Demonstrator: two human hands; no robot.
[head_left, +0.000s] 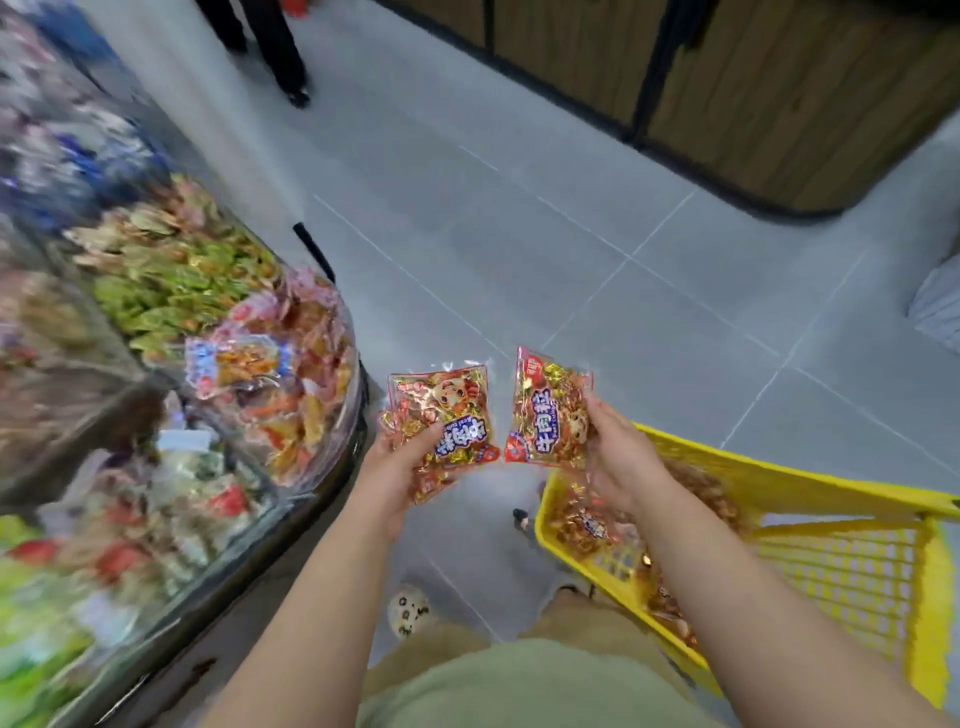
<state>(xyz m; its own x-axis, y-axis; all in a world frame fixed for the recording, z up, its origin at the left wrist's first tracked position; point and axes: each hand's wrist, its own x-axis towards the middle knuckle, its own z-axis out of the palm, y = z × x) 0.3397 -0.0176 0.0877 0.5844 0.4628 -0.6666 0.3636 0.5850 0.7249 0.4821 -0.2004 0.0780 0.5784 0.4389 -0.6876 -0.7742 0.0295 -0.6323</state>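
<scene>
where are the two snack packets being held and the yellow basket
left snack packet (447, 400): head view, upper printed face, above the thumb
right snack packet (540, 410): head view, middle of the printed face
yellow basket (779, 478): head view, far rim

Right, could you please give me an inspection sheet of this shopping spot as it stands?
Surface: grey tiled floor; no worktop under the hands.
Job's things: left packet and right packet, both red snack bags, held apart above the floor; yellow basket holds similar bags.
Clutter: display bin heaped with mixed snack bags, blurred.
Grippers: left hand grips the left packet; right hand grips the right packet.
Cables: nothing seen.
Surroundings: wooden fixture across the aisle; another person's legs further along.
</scene>
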